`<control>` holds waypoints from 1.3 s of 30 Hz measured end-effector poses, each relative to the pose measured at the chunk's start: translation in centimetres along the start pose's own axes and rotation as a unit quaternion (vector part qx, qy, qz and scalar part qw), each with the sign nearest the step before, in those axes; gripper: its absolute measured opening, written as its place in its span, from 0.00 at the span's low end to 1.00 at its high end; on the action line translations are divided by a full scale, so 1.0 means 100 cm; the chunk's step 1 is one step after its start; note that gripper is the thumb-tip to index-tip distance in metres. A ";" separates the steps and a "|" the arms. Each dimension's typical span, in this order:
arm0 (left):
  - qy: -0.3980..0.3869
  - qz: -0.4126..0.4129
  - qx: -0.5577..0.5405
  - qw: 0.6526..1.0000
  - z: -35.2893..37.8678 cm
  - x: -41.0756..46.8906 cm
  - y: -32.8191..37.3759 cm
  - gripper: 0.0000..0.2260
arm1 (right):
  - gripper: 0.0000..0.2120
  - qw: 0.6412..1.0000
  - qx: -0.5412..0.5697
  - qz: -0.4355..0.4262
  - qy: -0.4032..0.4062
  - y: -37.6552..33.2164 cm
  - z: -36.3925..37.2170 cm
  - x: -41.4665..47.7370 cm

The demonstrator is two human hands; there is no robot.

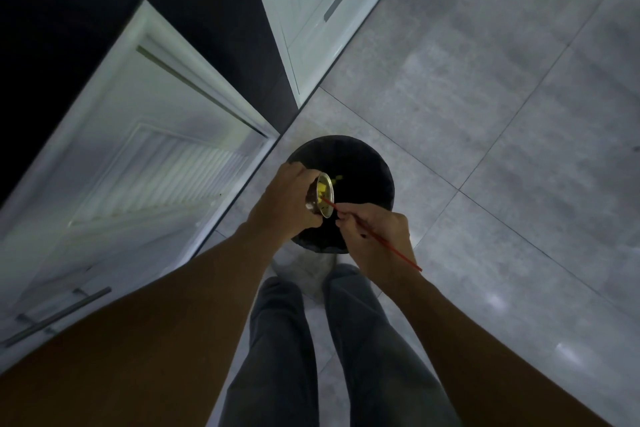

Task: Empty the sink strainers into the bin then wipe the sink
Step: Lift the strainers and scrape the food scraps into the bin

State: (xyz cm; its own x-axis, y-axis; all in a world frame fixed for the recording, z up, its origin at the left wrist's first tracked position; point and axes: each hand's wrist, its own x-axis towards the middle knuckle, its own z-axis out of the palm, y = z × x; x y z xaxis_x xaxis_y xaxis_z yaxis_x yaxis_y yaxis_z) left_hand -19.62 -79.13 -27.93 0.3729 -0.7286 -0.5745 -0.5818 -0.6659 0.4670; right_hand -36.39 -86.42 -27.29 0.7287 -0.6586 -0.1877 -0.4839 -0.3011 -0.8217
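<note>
Resting in left grip (286, 201) over bin (375, 163): strainer (327, 185)

Under me is a floor (485, 122) of large grey tiles with thin joints, and on it stands the round black bin (387, 168), just in front of my two legs (277, 340) in grey trousers — the white cabinets (138, 149) rise from it on the left and far side.
</note>
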 end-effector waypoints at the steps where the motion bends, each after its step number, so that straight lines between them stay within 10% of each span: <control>1: -0.001 0.002 0.004 1.000 0.000 0.000 0.000 0.35 | 0.07 1.000 -0.007 0.009 -0.001 0.000 -0.001 0.000; 39: -0.002 0.017 0.029 0.999 0.000 0.013 -0.002 0.35 | 0.12 0.989 0.083 0.119 0.018 -0.003 -0.018 0.003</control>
State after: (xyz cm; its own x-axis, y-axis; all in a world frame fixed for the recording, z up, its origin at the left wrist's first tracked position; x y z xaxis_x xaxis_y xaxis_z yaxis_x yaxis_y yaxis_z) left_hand -18.99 -79.95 -28.77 0.3490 -0.7504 -0.5614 -0.6357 -0.6297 0.4464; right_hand -36.86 -87.79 -26.16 0.5854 -0.7216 -0.3697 -0.5508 -0.0194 -0.8344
